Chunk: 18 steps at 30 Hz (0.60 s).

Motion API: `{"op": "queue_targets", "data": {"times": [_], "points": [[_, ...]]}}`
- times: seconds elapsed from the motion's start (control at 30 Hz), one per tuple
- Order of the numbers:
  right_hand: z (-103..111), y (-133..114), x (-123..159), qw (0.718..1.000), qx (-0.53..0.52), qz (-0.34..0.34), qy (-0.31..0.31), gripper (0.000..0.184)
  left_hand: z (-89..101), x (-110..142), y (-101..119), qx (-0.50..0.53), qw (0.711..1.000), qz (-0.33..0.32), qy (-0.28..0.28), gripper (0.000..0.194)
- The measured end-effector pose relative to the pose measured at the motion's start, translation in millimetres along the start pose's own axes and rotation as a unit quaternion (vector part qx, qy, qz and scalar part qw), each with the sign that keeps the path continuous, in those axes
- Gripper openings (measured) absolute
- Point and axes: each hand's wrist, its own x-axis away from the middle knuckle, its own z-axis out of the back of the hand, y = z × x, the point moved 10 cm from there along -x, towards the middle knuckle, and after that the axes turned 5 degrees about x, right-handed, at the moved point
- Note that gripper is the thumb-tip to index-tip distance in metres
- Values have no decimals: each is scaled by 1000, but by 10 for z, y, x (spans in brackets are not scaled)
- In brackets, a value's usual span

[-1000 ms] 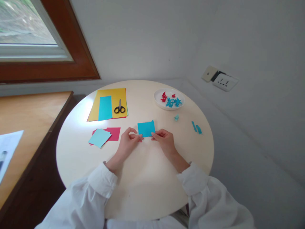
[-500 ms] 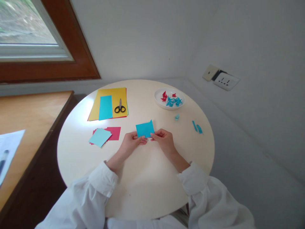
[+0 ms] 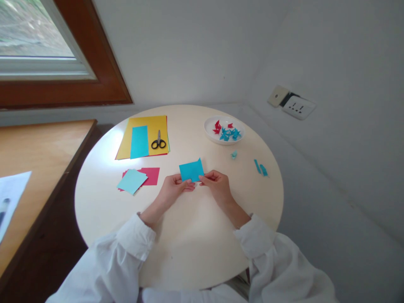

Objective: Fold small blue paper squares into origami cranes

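Note:
Between my hands is a small piece of blue paper (image 3: pixel 191 170), with a pointed corner sticking up at its top right. My left hand (image 3: pixel 177 185) pinches its lower left edge, thumb on top. The lower right corner is pinched by the thumb and fingers of my right hand (image 3: pixel 217 183). Left of my left hand lie light blue paper squares (image 3: pixel 131 182), overlapping red paper (image 3: pixel 151 176). Beyond my right hand rests a small pale blue folded paper piece (image 3: pixel 234 155).
A white plate (image 3: pixel 208 135) at the back right holds several red and blue folded paper figures. Black-handled scissors (image 3: pixel 158 143) and a blue strip (image 3: pixel 139 141) lie on yellow sheets (image 3: pixel 126 136). Blue scraps (image 3: pixel 260 167) lie near the round table's right edge. A wooden desk (image 3: pixel 41 153) stands left.
The whole view has shifted very slightly. My hands and the blue paper keep the same hold and place on the table.

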Motion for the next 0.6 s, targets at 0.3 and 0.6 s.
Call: {"op": "queue_targets", "data": {"times": [0.3,0.6], "points": [[-26,4,-4,1000,7,14,-15,25,-5,18,43,-8,1000,5,7,37],[-57,43,-6,1000,-19,1,-23,25,23,19,37,-10,999,11,33,37]]}}
